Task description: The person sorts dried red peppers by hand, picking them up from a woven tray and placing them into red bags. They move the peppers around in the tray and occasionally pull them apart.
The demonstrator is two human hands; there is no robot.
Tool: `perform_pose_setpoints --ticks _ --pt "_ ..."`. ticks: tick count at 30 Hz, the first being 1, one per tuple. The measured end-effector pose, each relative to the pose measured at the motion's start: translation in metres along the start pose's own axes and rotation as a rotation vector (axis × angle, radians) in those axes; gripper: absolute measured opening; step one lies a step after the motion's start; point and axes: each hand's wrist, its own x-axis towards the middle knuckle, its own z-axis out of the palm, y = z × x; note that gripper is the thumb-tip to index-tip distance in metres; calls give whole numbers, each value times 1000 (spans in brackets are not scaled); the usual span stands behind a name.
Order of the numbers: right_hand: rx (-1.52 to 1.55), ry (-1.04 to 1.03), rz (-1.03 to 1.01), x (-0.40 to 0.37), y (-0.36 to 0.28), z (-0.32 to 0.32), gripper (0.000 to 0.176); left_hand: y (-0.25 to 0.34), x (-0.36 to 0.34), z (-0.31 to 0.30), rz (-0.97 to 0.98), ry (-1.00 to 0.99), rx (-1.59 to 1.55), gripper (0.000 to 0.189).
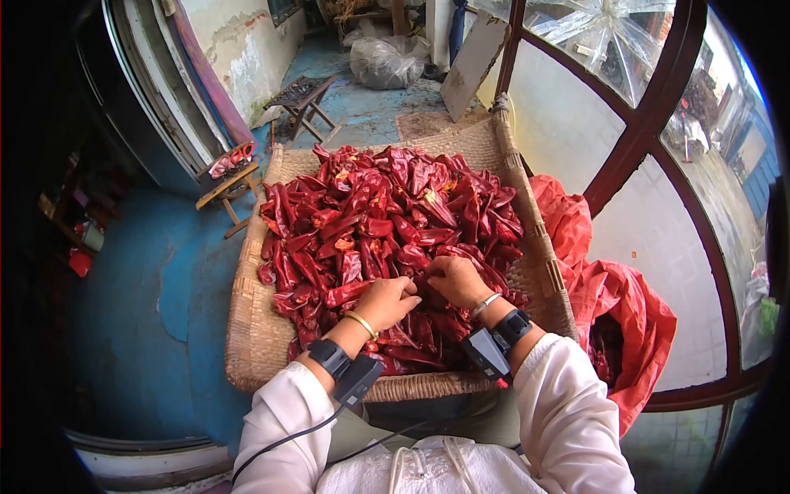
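A large woven basket tray [245, 329] lies in front of me, heaped with dried red chili peppers [354, 222]. Both hands are over the near part of the heap, close together with a small gap between them. My left hand [387, 303] has its fingers bent and drawn together among the peppers; what they hold, if anything, is hidden. Just to its right, my right hand [457, 280] points down with its fingers curled into the peppers, its fingertips partly hidden. Both wrists carry a bracelet and a black strapped device.
Red sacks [629, 300], one open with peppers inside, stand right of the basket by a framed glass partition [650, 239]. A small stool [230, 183] with scissors is at the left. Behind are a folding stool [303, 95], a plastic bag [387, 62] and a leaning board [475, 66].
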Motion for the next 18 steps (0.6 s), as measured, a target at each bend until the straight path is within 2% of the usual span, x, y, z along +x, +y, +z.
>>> perform_pose_setpoints --ticks 3,4,7,11,14,16,17,18 --pt "185 -23 32 -2 -2 3 26 4 0 1 3 25 -65 26" --pt "306 -30 66 -2 -4 3 30 7 0 0 -50 -2 -158 25" --pt "370 -43 46 -1 -9 4 36 2 4 2 -167 -15 -331 22" --pt "502 -65 95 1 -5 11 36 9 5 -5 -351 0 -592 16" --pt "616 3 48 -1 -12 9 29 5 7 -4 -389 1 -632 14" --pt "705 -270 333 1 -10 5 24 5 7 -6 -394 1 -613 13" --pt "705 -267 335 1 -3 7 24 5 7 -6 -397 1 -594 11" --pt "513 -235 216 3 7 11 23 3 8 -5 -395 -2 -594 11"
